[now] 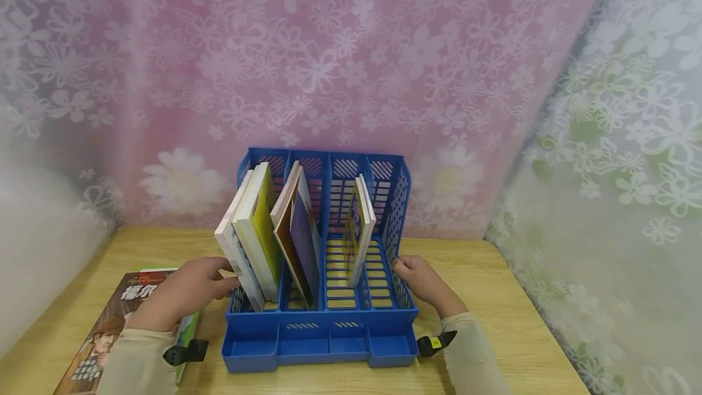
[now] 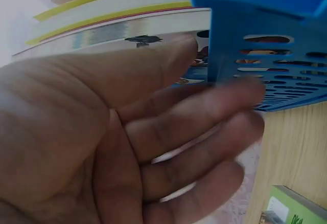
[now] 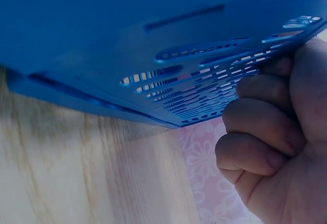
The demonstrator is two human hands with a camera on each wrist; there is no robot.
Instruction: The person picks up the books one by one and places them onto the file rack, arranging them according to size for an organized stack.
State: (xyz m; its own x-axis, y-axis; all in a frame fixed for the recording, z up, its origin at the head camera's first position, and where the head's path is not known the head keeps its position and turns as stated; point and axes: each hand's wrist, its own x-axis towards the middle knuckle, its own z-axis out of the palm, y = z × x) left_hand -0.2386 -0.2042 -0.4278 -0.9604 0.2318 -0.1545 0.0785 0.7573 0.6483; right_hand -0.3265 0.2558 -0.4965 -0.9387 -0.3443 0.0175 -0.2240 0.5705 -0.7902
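Note:
A blue plastic desktop book rack (image 1: 320, 317) stands on the wooden table, with several books upright or leaning in it. My left hand (image 1: 192, 288) is at the rack's left side, beside the outermost white book (image 1: 239, 264). In the left wrist view, the thumb lies along that book's cover, short of the wall's edge. The other fingers (image 2: 204, 147) reach loosely past the perforated wall, with gaps between them. My right hand (image 1: 425, 282) grips the right side wall low down. Its fingers (image 3: 250, 152) are curled in the right wrist view; the thumb tip is hidden.
A brown-covered book (image 1: 101, 346) lies flat at the left, partly under my left forearm, with a green-edged book (image 1: 189, 328) beneath it. A pink floral curtain (image 1: 329, 66) hangs behind the table. Shallow trays (image 1: 301, 346) run along the rack's front.

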